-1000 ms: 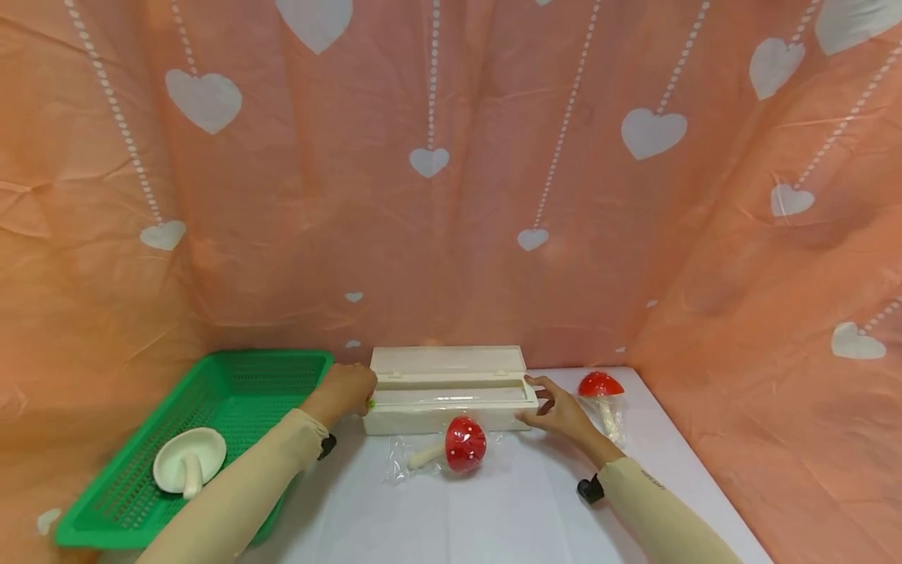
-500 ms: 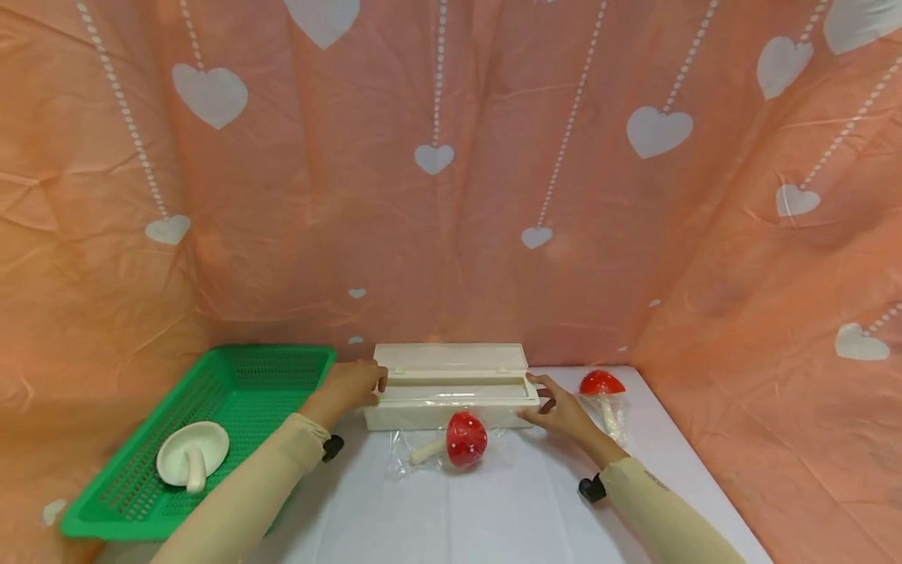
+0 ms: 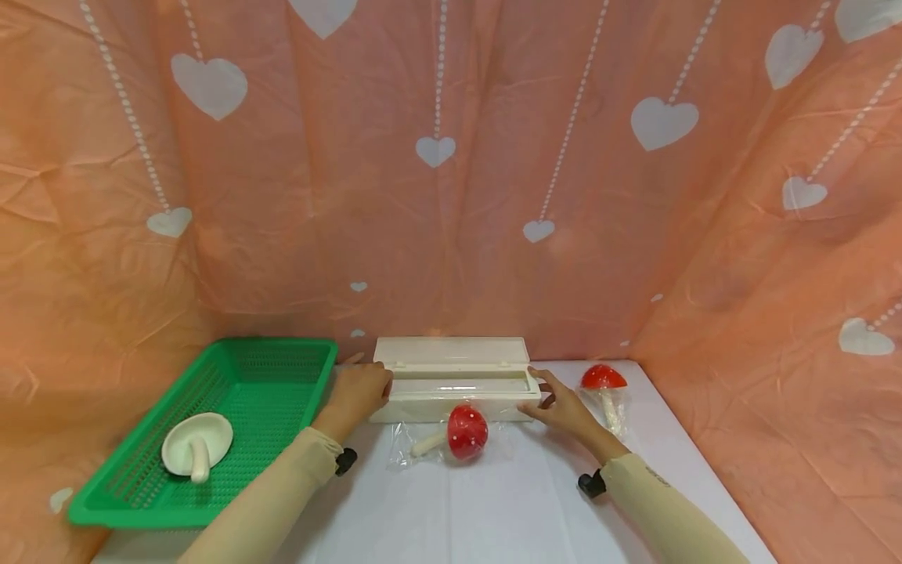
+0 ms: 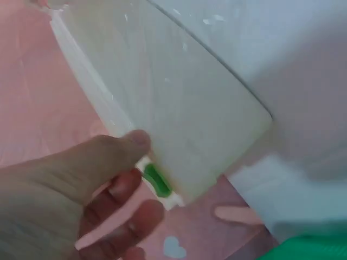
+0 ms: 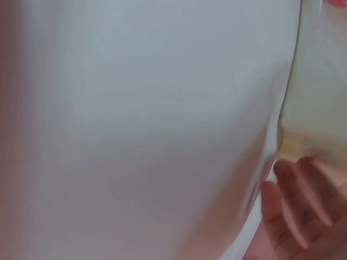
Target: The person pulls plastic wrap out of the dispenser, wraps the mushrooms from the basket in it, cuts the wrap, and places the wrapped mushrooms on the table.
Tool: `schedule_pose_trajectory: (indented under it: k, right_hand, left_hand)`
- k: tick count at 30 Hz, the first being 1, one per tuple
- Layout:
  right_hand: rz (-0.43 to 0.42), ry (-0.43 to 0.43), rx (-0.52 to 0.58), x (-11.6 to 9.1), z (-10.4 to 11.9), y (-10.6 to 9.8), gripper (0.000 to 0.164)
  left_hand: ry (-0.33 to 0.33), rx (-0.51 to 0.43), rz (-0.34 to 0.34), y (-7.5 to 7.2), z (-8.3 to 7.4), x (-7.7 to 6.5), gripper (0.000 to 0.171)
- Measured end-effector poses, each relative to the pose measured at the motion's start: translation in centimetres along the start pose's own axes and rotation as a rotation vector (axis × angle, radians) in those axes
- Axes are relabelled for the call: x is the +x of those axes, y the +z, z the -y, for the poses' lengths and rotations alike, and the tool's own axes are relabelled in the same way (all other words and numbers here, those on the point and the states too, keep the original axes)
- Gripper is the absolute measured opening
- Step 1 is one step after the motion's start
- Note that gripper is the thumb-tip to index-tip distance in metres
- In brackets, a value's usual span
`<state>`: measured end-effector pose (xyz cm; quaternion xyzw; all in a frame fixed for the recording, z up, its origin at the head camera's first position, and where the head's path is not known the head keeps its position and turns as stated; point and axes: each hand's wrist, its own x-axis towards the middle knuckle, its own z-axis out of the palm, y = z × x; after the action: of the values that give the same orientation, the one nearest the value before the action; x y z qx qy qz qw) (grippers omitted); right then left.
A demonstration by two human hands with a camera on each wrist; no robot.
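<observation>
A long white cling film box (image 3: 416, 409) stands against the back, its lid (image 3: 451, 350) raised and a pale roll (image 3: 458, 385) inside. At its left end, my left hand (image 3: 361, 395) has the thumb on the upper front edge. The left wrist view shows that thumb beside a small green slider (image 4: 157, 180), other fingers curled below; whether film lies between them is unclear. My right hand (image 3: 567, 411) grips the box's right end, thumb at the front and forefinger at the top corner. In front of the box lies a red-capped toy mushroom (image 3: 467, 432) in clear wrapping.
A green basket (image 3: 271, 343) on the left holds a white toy mushroom (image 3: 200, 450). Another wrapped red-capped mushroom (image 3: 603, 377) lies behind my right hand. Orange cloth (image 3: 465, 258) with hearts walls the back and sides of the white table (image 3: 493, 509).
My left hand has shifted a little to the right along the box's left end, away from the green basket. The right hand keeps its place. The head view has tilted slightly.
</observation>
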<state>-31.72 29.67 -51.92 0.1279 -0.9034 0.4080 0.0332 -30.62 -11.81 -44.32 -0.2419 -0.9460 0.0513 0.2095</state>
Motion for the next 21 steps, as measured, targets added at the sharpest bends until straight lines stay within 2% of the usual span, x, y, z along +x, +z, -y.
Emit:
schedule_pose_trajectory:
  k: [2, 5, 9, 12, 15, 18, 21]
  right_hand:
    - [-0.012, 0.016, -0.044, -0.2, 0.3, 0.2, 0.087]
    - [-0.042, 0.019, -0.128, -0.4, 0.7, 0.5, 0.091]
    - [-0.148, -0.083, -0.214, -0.7, 1.4, 0.7, 0.086]
    - [-0.247, -0.207, -0.253, -1.1, 2.1, 0.8, 0.074]
    - [-0.303, -0.305, -0.270, -1.4, 2.3, 1.0, 0.055]
    - [-0.303, -0.393, -0.262, -1.6, 2.4, 1.1, 0.036]
    - [-0.260, -0.465, -0.235, -1.9, 2.5, 1.2, 0.027]
  left_hand:
    - [-0.018, 0.006, -0.046, 0.3, -0.4, -0.3, 0.035]
    - [-0.062, -0.035, -0.072, 0.8, -0.9, -0.6, 0.034]
    - [-0.118, -0.073, -0.114, 1.5, -1.4, -0.8, 0.031]
    - [-0.134, -0.060, -0.186, 2.0, -1.8, -1.2, 0.034]
    - [-0.138, -0.053, -0.270, 2.5, -2.2, -1.6, 0.032]
    - [-0.135, -0.051, -0.324, 2.9, -2.6, -1.9, 0.031]
    - [-0.129, -0.055, -0.347, 3.1, -2.9, -2.2, 0.032]
